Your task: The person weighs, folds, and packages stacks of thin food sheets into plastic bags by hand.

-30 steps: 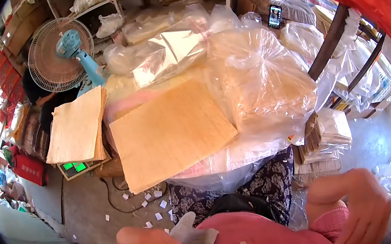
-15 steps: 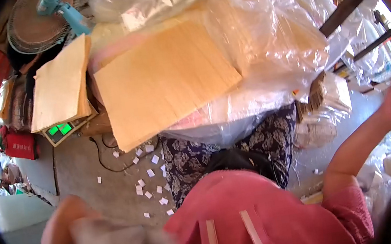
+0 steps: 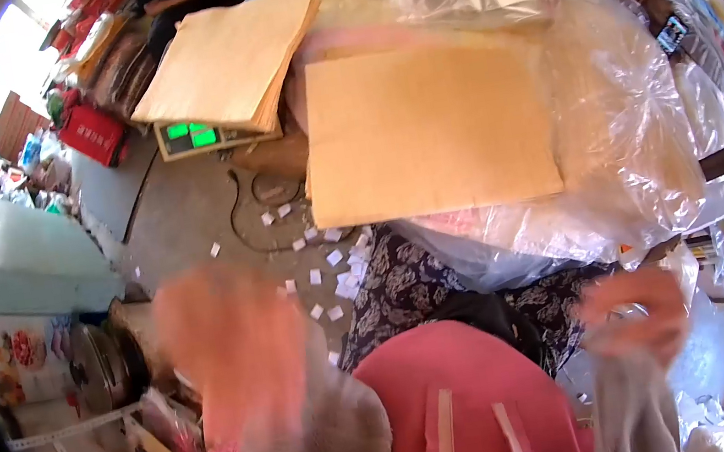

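My left hand [image 3: 230, 342] is raised at the lower left, smeared by motion, so its fingers cannot be made out. A grey cloth [image 3: 332, 438] hangs right beside it, over the pink top. On the right, my right hand [image 3: 661, 309] is curled, thumb and fingers forming a ring. Grey cloth [image 3: 634, 414] hangs directly below that hand and appears gripped in it; the forearm is hidden. In front of me, a stack of thin tan sheets [image 3: 432, 128] lies on plastic-wrapped material. Another tan sheet stack [image 3: 228, 60] rests on a scale [image 3: 220, 138] with green digits.
Clear plastic wrapping [image 3: 625, 124] covers the pile on the right. Small white pieces [image 3: 334, 258] are scattered over the floor [image 3: 184, 214], where a dark cable [image 3: 236, 216] curves. A red bag [image 3: 92, 131] and a pale green cabinet [image 3: 33, 254] stand left. A phone [image 3: 672, 34] lies at upper right.
The view has turned left, shifting the sheets rightward in the picture. My left hand has risen into view. My right hand has come inward from the far right, with grey cloth now below it.
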Motion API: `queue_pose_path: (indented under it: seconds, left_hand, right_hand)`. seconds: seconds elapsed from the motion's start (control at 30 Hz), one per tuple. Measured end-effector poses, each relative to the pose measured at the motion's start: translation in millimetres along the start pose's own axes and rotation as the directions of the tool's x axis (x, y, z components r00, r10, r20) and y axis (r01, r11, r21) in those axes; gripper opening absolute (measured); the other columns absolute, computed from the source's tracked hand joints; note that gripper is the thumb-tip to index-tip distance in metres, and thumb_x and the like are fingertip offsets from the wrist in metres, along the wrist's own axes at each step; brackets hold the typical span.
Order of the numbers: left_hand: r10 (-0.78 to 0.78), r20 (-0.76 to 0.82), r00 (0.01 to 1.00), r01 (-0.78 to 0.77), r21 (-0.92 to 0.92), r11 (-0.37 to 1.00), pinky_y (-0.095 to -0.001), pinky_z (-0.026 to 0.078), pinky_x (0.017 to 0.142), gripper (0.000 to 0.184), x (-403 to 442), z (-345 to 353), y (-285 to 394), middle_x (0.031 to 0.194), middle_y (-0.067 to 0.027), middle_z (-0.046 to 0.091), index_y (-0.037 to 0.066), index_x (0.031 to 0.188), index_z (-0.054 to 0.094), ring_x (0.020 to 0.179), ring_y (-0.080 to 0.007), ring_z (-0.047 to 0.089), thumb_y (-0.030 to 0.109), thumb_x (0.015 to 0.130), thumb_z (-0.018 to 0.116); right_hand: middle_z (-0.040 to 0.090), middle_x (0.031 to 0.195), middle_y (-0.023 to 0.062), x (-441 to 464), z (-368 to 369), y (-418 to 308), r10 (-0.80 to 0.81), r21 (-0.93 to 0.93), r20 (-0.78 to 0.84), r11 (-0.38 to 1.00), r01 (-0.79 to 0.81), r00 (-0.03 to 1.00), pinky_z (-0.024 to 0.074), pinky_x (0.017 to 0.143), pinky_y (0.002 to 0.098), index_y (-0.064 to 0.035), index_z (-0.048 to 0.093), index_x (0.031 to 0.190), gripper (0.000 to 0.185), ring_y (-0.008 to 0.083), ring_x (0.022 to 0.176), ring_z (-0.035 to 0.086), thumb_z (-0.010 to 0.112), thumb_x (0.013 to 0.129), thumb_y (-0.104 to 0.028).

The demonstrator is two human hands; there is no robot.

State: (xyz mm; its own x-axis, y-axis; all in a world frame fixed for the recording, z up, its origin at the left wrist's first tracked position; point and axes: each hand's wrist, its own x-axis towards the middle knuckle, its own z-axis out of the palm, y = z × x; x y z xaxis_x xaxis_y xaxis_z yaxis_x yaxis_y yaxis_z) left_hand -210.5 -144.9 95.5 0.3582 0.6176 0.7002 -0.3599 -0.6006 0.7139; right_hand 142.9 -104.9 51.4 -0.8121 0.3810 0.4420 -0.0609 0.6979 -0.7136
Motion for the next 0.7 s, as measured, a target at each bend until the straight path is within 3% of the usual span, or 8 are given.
queue_pose_path:
  seconds: [0.07, 0.1, 0.17, 0.23, 0.37, 0.47, 0.63, 0.7]
  left_hand:
    - [-0.233, -0.649, 0.724, 0.523, 0.298, 0.798, -0.0326, 0.043, 0.058, 0.022, -46, -22, -45, 0.070, -0.0022, 0.050, -0.001, 0.080, 0.051, 0.063, -0.0181, 0.051, 0.021, 0.085, 0.054]
    - [-0.281, -0.795, 0.537, 0.805, 0.383, 0.454, -0.0296, 0.042, 0.058, 0.035, -81, -46, -82, 0.070, -0.0026, 0.055, -0.001, 0.081, 0.053, 0.065, -0.0184, 0.055, 0.034, 0.083, 0.058]
    - [-0.326, -0.873, 0.361, 0.866, 0.444, -0.231, -0.0283, 0.044, 0.059, 0.039, -106, -56, -113, 0.076, -0.0059, 0.062, 0.001, 0.089, 0.058, 0.069, -0.0186, 0.061, 0.039, 0.080, 0.063]
    - [-0.809, -0.587, -0.032, 0.862, -0.426, 0.275, -0.0302, 0.049, 0.059, 0.034, -137, -74, -144, 0.083, -0.0091, 0.066, 0.003, 0.095, 0.060, 0.071, -0.0197, 0.064, 0.032, 0.079, 0.066]
    - [-0.667, -0.727, 0.162, 0.628, -0.445, 0.638, -0.0309, 0.052, 0.057, 0.030, -145, -53, -168, 0.086, -0.0095, 0.066, 0.001, 0.097, 0.061, 0.068, -0.0205, 0.064, 0.022, 0.077, 0.066]
    - [-0.720, -0.654, 0.233, 0.606, -0.481, 0.633, -0.0368, 0.051, 0.058, 0.034, -132, -41, -137, 0.090, -0.0112, 0.063, 0.000, 0.102, 0.057, 0.076, -0.0252, 0.063, 0.014, 0.071, 0.058]
    - [-0.738, -0.464, 0.490, 0.520, -0.524, 0.674, -0.0435, 0.053, 0.065, 0.052, -117, -38, -125, 0.111, -0.0163, 0.057, 0.001, 0.123, 0.043, 0.090, -0.0325, 0.062, 0.026, 0.078, 0.052]
    - [-0.795, -0.420, 0.437, 0.424, -0.683, 0.594, -0.0446, 0.053, 0.069, 0.052, -106, -49, -121, 0.113, -0.0173, 0.057, 0.000, 0.123, 0.044, 0.093, -0.0331, 0.061, 0.032, 0.083, 0.050]
  right_hand:
    - [0.064, 0.095, 0.0127, 13, 25, 24, 0.289, -0.090, 0.081, 0.955, -0.282, 0.954, 0.0512, 0.073, 0.0309, -0.0069, 0.065, 0.098, 0.017, 0.0278, 0.082, 0.063, 0.054, 0.085, -0.008]
    - [0.064, 0.095, 0.0125, 8, 40, 40, 0.339, -0.117, -0.011, 0.934, -0.338, 0.941, 0.0511, 0.073, 0.0327, -0.0066, 0.065, 0.097, 0.017, 0.0290, 0.083, 0.062, 0.056, 0.083, -0.006]
    - [0.064, 0.094, 0.0122, 0, 56, 65, 0.405, -0.106, -0.097, 0.904, -0.414, 0.909, 0.0509, 0.074, 0.0335, -0.0055, 0.065, 0.096, 0.018, 0.0291, 0.084, 0.062, 0.060, 0.079, -0.002]
    - [0.065, 0.092, 0.0118, -1, 57, 81, 0.447, -0.062, -0.096, 0.889, -0.453, 0.889, 0.0508, 0.073, 0.0316, -0.0040, 0.065, 0.095, 0.019, 0.0266, 0.084, 0.064, 0.062, 0.077, 0.001]
    - [0.062, 0.103, 0.0148, 16, 74, 112, 0.361, -0.219, -0.250, 0.883, -0.416, 0.898, 0.0481, 0.083, 0.0369, -0.0047, 0.060, 0.108, 0.029, 0.0302, 0.096, 0.060, 0.063, 0.079, -0.009]
    - [0.035, 0.139, 0.0146, 30, 96, 132, 0.245, -0.592, -0.164, 0.751, -0.294, 0.956, 0.0221, 0.107, 0.0483, -0.0089, 0.033, 0.136, 0.064, 0.0337, 0.129, 0.031, 0.060, 0.080, -0.026]
    - [0.037, 0.137, 0.0150, 58, 142, 163, 0.243, -0.662, -0.243, 0.666, -0.344, 0.939, 0.0285, 0.103, 0.0485, -0.0064, 0.034, 0.135, 0.064, 0.0344, 0.127, 0.035, 0.059, 0.077, -0.020]
    - [0.040, 0.134, 0.0162, 59, 146, 176, 0.177, -0.586, -0.278, 0.747, -0.313, 0.944, 0.0316, 0.101, 0.0476, -0.0055, 0.037, 0.133, 0.062, 0.0349, 0.125, 0.037, 0.059, 0.075, -0.015]
